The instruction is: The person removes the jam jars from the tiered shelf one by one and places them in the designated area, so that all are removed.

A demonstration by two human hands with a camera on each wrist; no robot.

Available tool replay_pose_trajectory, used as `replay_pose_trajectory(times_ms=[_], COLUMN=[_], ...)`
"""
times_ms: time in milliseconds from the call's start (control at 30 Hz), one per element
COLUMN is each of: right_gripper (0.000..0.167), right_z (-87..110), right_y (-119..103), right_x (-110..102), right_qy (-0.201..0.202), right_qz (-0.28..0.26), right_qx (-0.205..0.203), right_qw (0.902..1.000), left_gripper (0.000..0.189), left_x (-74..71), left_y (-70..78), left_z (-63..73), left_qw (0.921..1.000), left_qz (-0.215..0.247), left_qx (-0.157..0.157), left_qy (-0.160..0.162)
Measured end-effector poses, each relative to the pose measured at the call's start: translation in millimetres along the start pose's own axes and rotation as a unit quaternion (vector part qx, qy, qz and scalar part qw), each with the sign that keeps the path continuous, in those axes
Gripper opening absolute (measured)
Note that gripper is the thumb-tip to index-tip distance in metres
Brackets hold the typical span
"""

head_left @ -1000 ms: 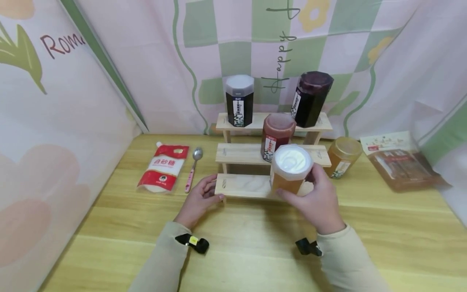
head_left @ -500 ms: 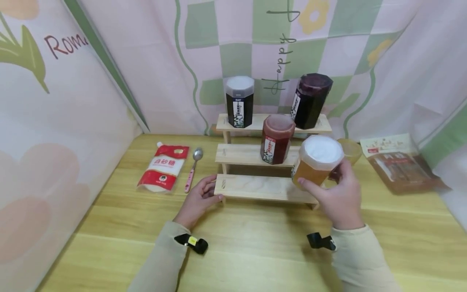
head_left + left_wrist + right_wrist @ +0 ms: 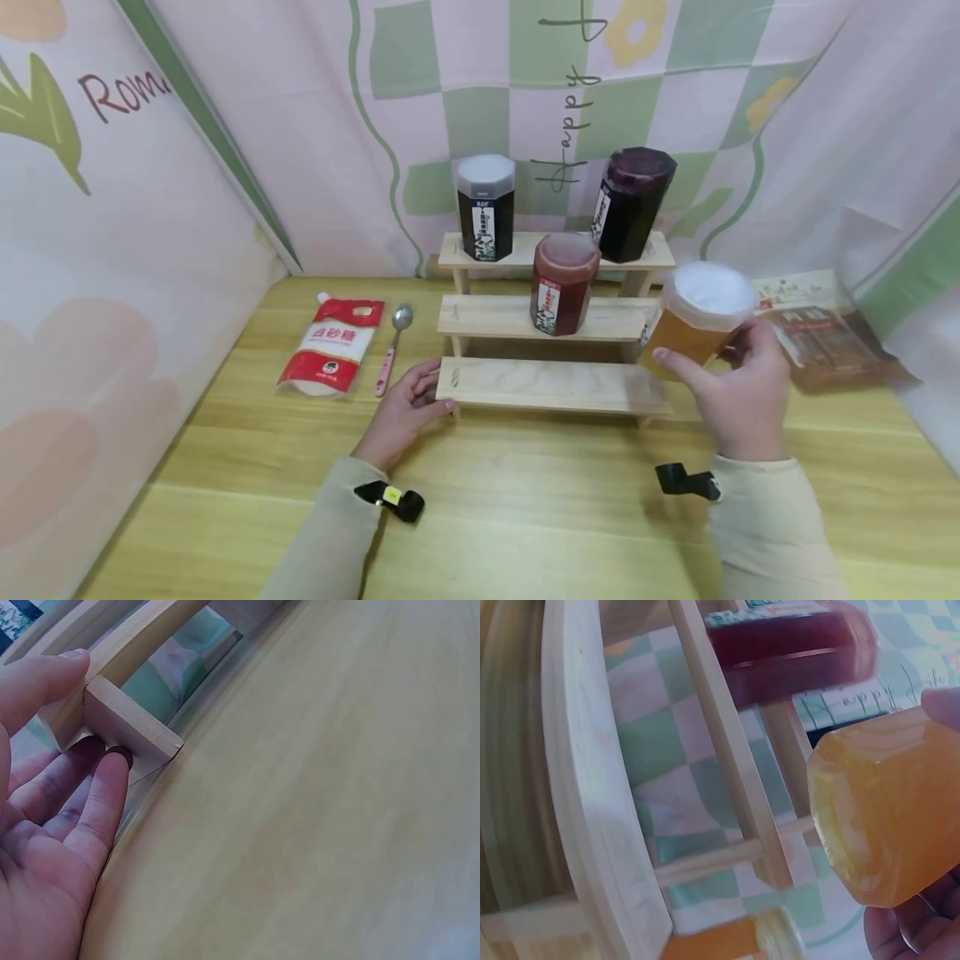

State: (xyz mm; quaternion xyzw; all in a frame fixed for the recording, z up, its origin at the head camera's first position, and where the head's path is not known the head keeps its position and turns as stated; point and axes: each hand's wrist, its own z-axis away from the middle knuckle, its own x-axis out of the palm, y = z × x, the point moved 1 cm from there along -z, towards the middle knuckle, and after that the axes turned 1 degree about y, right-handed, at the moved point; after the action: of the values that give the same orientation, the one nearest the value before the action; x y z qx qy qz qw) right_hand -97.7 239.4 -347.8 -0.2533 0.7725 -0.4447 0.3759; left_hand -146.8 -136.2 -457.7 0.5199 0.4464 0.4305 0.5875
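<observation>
My right hand [image 3: 746,404] grips an octagonal jar [image 3: 684,340] of amber contents with a whitish lid, held up at the right end of a three-step wooden rack [image 3: 551,383]. In the right wrist view the amber jar [image 3: 892,810] is seen from its base, fingers along its sides. My left hand [image 3: 401,417] holds the left end of the lowest step, thumb at the front edge and fingertips against the rack's leg [image 3: 127,724]. On the middle step stands a red jar [image 3: 564,287]. Two dark jars, one at left [image 3: 486,208] and one at right [image 3: 633,208], occupy the top step.
Left of the rack lie a red-and-white sugar bag [image 3: 332,346] and a spoon [image 3: 393,346] with a pink handle. A brown packet [image 3: 832,346] lies far right. Another amber jar [image 3: 720,941] shows low in the right wrist view. A printed curtain [image 3: 480,92] hangs behind.
My right hand has carried the amber jar rightward from above the lowest step to beyond the rack's right end, covering the second amber jar in the head view. My left hand stays put.
</observation>
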Motion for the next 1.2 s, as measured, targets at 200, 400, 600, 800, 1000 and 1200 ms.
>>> replay_pose_trajectory(times_ms=[200, 400, 600, 800, 1000, 1200], right_gripper=[0.073, 0.066, 0.069, 0.07, 0.071, 0.071], right_z=[-9.6, -16.5, -21.9, -27.4, -31.1, -33.2], right_y=[5, 11, 17, 18, 24, 32], right_x=[-11, -19, -30, -36, -40, -44], right_qy=[0.013, 0.046, 0.064, 0.073, 0.074, 0.091], right_qz=[0.002, -0.016, -0.037, -0.067, -0.057, -0.083], right_qx=[0.03, 0.05, 0.079, 0.124, 0.156, 0.166], right_qw=[0.9995, 0.9976, 0.9941, 0.9873, 0.9833, 0.9784], left_gripper=[0.066, 0.065, 0.066, 0.066, 0.066, 0.066], left_x=[0.2, 0.1, 0.0, -0.8, -1.2, -0.5], left_y=[-1.9, -1.9, -1.4, -0.3, -0.6, -1.0], left_z=[-0.9, -0.2, -0.2, -0.3, -0.8, -0.7], left_qw=[1.0, 1.0, 1.0, 1.0, 1.0, 1.0], left_qz=[0.0, 0.006, 0.006, -0.002, 0.005, 0.005], left_qx=[0.004, 0.004, -0.003, -0.001, 0.003, 0.002], left_qy=[-0.001, -0.002, 0.002, 0.003, -0.004, -0.005])
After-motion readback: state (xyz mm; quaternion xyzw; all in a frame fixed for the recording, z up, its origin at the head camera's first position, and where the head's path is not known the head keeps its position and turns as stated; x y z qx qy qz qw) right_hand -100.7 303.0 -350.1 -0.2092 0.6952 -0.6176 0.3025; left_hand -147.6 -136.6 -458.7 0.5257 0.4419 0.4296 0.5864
